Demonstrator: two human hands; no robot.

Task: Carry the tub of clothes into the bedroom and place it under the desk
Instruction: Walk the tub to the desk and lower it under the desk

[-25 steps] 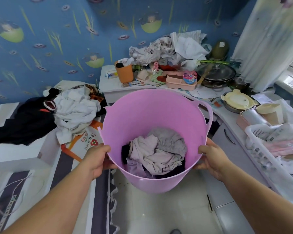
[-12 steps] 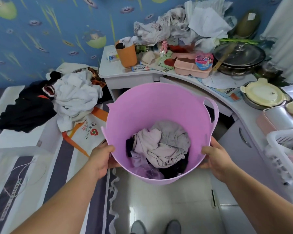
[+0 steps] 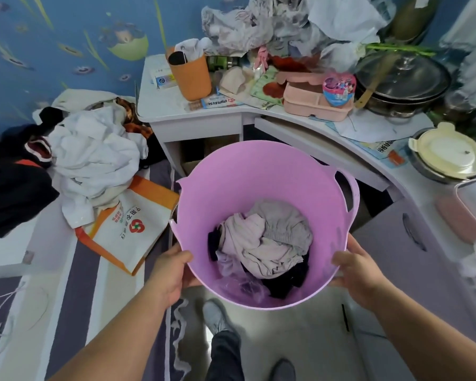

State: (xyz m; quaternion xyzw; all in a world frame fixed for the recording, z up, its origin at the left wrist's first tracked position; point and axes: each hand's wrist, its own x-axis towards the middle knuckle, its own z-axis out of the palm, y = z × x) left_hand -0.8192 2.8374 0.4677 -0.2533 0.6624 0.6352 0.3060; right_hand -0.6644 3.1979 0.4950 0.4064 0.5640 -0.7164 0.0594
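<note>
Holding crumpled clothes [image 3: 267,240], the pink tub [image 3: 248,177] sits upright.

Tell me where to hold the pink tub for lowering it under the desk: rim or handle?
Hold the pink tub by its rim, one hand on each side, as the left hand and right hand do now. The soft wall flares to a rolled lip that fingers can hook. The loop handle sits on the far right side, and only that one shows, so one-handed it would likely tip.
</note>
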